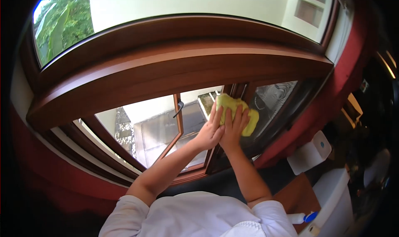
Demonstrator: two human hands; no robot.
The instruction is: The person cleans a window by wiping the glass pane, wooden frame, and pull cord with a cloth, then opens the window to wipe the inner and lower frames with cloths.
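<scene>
A yellow cloth (pixel 252 121) is pressed against the window frame's upright (pixel 216 151), its right side lapping toward the glass pane (pixel 272 102). My right hand (pixel 233 127) lies over the cloth with its fingers bent onto it, gripping it. Close beside it, my left hand (pixel 211 131) holds the cloth's left edge, fingers pointing up and thumb side touching the right hand. The fingertips of the left hand are partly hidden by the cloth. To the left, a window sash with a dark handle (pixel 178 109) stands swung outward.
A thick brown wooden crossbar (pixel 174 68) spans above my hands, with a large upper pane (pixel 187 14) over it. Red wall (pixel 299 116) borders the right side. At lower right are a white box-like object (pixel 309 153) and a white bottle with blue cap (pixel 309 217).
</scene>
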